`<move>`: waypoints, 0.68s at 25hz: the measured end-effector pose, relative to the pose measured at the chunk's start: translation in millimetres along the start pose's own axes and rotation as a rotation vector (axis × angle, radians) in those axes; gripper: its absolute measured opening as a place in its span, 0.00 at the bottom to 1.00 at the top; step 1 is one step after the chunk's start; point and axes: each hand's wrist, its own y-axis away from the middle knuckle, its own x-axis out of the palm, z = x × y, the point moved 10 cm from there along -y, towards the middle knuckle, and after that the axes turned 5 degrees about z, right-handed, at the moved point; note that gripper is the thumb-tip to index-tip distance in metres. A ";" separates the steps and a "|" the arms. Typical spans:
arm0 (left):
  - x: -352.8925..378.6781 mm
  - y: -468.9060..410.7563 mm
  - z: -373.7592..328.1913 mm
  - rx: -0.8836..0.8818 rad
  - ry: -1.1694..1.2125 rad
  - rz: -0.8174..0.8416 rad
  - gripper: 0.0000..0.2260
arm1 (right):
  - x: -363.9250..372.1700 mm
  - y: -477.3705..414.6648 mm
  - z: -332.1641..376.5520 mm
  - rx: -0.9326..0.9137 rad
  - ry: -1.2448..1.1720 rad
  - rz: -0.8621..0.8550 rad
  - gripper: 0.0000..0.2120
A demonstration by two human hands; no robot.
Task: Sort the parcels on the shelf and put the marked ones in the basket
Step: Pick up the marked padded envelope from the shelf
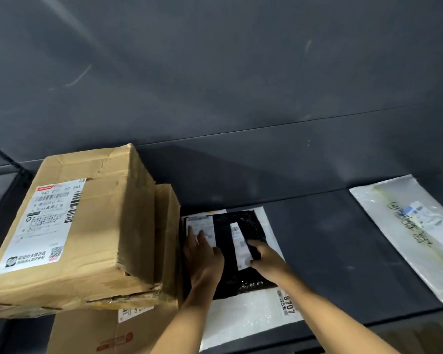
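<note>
The black mailer [252,222] that my right hand [267,259] pinches is glossy bubble plastic, its pockets catching the light. The paper labels [239,247] on it are matt, and one lies smooth under my left hand [205,259]. Beneath is a white plastic mailer [241,320], faintly pebbled (bubble-lined, by the look). The brown cardboard box [105,241] is matt, creased and torn at its edges, and its shipping label [46,223] is smooth paper. The translucent plastic bag [407,233] is shiny and wrinkled. The dark shelf [330,226] is matt and scuffed.
</note>
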 end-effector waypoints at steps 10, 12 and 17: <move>77.7 30.6 -181.5 0.382 0.016 0.158 0.25 | -172.5 94.9 -134.9 0.231 -0.228 -0.499 0.20; 108.8 50.2 -223.4 0.486 -0.030 0.237 0.24 | -201.1 122.1 -171.9 0.313 -0.243 -0.586 0.21; 170.8 94.7 -286.0 0.630 -0.075 0.395 0.23 | -254.0 190.4 -264.1 0.544 -0.329 -0.889 0.20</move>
